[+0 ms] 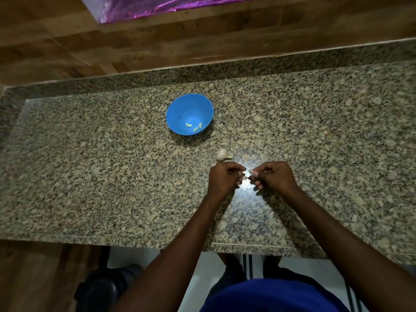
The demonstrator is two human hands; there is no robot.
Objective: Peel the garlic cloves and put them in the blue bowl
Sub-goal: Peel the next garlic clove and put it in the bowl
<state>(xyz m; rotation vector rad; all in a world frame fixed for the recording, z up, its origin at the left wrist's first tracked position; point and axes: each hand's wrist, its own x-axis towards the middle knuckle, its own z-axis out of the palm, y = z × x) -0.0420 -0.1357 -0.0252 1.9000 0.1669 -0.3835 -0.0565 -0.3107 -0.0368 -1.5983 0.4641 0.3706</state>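
Lying in the blue bowl (177, 109): 3 pale, peeled garlic cloves (194, 127).

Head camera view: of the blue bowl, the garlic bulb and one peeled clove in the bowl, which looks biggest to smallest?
1. blue bowl
2. garlic bulb
3. peeled clove

The bulb lies nearer the camera, yet the order is plain.

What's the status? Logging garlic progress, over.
Left hand and right hand both pinching one small pale garlic clove. Three peeled cloves in round blue plastic bowl. Nothing in the way.
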